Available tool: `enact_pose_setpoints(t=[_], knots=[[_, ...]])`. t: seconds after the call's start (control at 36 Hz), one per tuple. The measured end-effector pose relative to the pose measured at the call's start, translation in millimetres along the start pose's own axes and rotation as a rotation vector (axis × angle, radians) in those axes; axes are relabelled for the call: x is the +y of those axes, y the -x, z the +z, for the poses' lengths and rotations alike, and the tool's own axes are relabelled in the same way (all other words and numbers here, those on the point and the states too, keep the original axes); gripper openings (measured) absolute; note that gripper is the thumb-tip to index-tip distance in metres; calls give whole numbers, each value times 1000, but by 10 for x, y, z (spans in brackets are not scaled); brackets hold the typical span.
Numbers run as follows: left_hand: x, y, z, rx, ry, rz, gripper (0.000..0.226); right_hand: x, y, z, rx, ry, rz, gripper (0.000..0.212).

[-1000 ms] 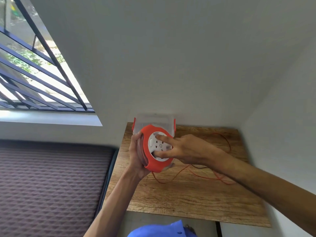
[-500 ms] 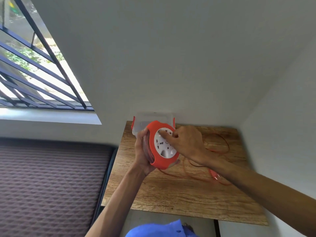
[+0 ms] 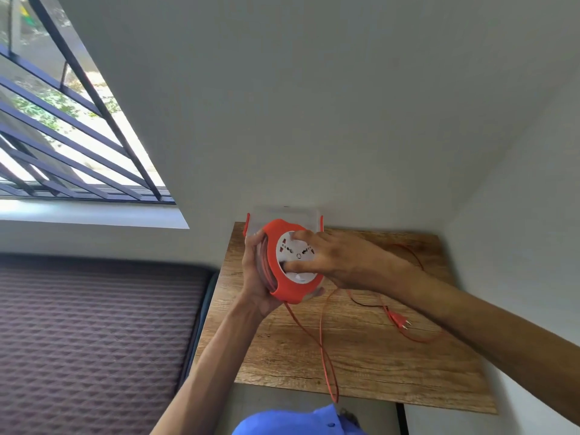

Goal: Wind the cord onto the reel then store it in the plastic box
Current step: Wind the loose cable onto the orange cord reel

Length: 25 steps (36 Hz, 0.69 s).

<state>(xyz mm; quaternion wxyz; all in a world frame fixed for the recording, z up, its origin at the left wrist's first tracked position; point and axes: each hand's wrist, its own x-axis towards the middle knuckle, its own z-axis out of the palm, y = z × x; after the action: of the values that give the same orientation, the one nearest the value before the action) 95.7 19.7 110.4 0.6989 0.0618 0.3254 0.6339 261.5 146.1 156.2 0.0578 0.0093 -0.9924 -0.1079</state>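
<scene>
An orange reel (image 3: pixel 290 288) with a white socket face is held upright above the wooden table (image 3: pixel 361 365). My left hand (image 3: pixel 255 277) grips its back and left rim. My right hand (image 3: pixel 339 260) presses its fingers onto the white centre disc. A thin orange cord (image 3: pixel 323 346) hangs from the reel's bottom, loops over the table's front edge and trails right to an orange plug (image 3: pixel 398 320) lying on the wood. A clear plastic box (image 3: pixel 284 215) with orange clips stands behind the reel against the wall, mostly hidden by it.
White walls close the table in at the back and right. A dark quilted mattress (image 3: pixel 94 340) lies to the left, under a barred window (image 3: pixel 62 127). A blue shirt (image 3: pixel 298 422) shows at the bottom edge.
My right hand has turned around the white disc, fingers now on its upper and left side. The plug has slid nearer along the table, and a cord loop now hangs over the front edge.
</scene>
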Motion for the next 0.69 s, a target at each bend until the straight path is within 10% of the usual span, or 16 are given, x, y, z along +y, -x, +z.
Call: enact_pose_setpoints(t=[0.11,0.39,0.56,0.69], knots=[[-35,-12,1,11,1,-10,76,72,-78,-18,14,21,-30,54],[38,-42,168,-17,-56,128,73,-34,-417,-36,209,-439,903,78],[98,-45,85,10,-104,199,79,-80,-297,-21,462,-252,462,19],[135,1,13,1,-73,168,79,68,-106,-36,140,-218,115,45]])
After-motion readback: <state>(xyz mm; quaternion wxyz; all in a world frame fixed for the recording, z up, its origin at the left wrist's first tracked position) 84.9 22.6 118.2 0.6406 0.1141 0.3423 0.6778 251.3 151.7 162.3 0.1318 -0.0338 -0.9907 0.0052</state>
